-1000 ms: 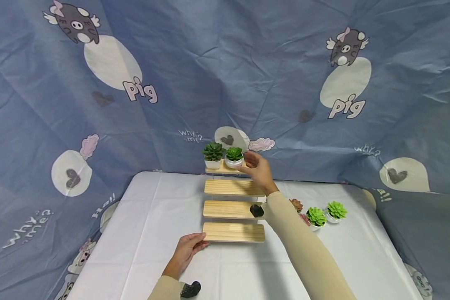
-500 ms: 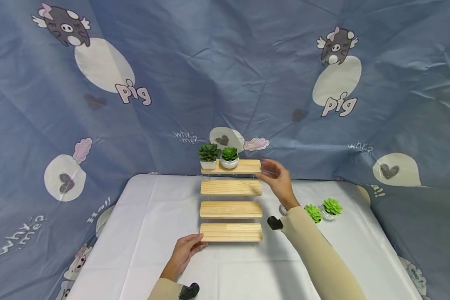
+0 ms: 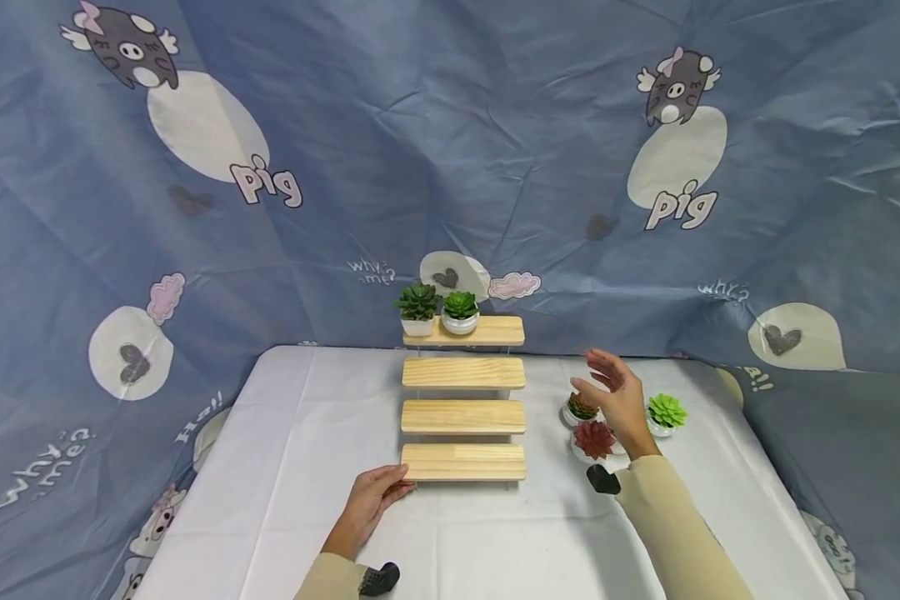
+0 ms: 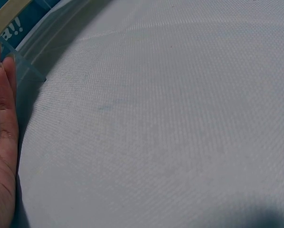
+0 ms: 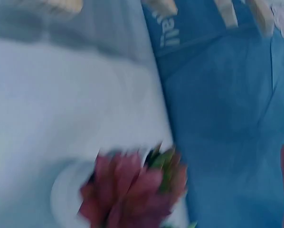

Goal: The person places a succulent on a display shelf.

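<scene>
My left hand (image 3: 375, 497) pinches the left end of the lowest wooden board of a four-tier stepped shelf (image 3: 462, 462), thumb on top and fingers beneath. On the top board stand a dark green potted succulent (image 3: 417, 310) and a smaller green succulent (image 3: 460, 312) in a white pot. My right hand (image 3: 617, 396), holding nothing, is over the potted plants right of the shelf, fingers apart and loosely bent. Below it are a red succulent (image 3: 593, 439) and a brownish-red succulent (image 3: 581, 407); a bright green succulent (image 3: 666, 414) stands to its right. The hand and forearm hide another plant there.
The shelf stands on a table with a white cloth (image 3: 330, 433). Behind and along both sides hangs a blue curtain (image 3: 450, 167) printed with pigs. In the right wrist view, the red succulent (image 5: 127, 190) is close below the camera.
My right hand has let go of the smaller green succulent on the top board and moved right and down to above the other plants. The left hand has stayed on the lowest board.
</scene>
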Available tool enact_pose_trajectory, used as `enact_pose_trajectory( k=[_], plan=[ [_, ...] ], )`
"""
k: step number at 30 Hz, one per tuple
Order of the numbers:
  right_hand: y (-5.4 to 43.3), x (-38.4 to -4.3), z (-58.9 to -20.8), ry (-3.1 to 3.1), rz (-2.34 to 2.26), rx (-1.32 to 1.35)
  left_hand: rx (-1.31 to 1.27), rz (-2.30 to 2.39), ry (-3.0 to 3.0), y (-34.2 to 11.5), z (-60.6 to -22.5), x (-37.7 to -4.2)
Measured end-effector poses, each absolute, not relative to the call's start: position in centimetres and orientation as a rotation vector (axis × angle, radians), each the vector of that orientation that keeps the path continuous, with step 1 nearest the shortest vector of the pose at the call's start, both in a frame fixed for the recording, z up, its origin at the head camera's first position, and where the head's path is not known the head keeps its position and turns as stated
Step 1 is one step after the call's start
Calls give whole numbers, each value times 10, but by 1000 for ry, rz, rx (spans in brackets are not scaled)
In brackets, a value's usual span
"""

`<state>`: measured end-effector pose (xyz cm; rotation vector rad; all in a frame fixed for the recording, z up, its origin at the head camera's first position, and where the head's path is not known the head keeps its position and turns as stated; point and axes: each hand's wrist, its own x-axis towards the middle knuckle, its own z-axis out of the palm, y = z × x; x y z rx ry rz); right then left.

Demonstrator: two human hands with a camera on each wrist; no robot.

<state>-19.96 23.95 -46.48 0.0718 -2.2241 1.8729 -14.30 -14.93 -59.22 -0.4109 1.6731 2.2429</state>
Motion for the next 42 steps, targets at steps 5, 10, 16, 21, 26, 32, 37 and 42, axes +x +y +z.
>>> enact_pose_trajectory(
  k=[5,10,16,21,26,32,37,42],
  plan=[
    [265,-189,-488,-2226,1820,-36,-405,2231,1699,-150,-590,-143],
    [284,-179,-506,-2200,1834,-176,-401,2239,1685,-150,-591,-142],
    [303,-167,-525,-2205,1847,-277,-399,2244,1675,-150,-594,-144],
    [315,-159,-540,-2293,1813,-277,-405,2240,1672,-150,-594,-145],
    [321,-156,-552,-2378,1844,-264,-408,2254,1656,-150,-592,-143],
    [321,-157,-562,-2410,1882,-283,-395,2263,1644,-150,-592,-145],
    [318,-161,-567,-2392,1925,-359,-420,2257,1642,-150,-593,-144],
    [317,-163,-572,-2455,1893,-496,-399,2265,1640,-150,-594,-142]
  ],
)
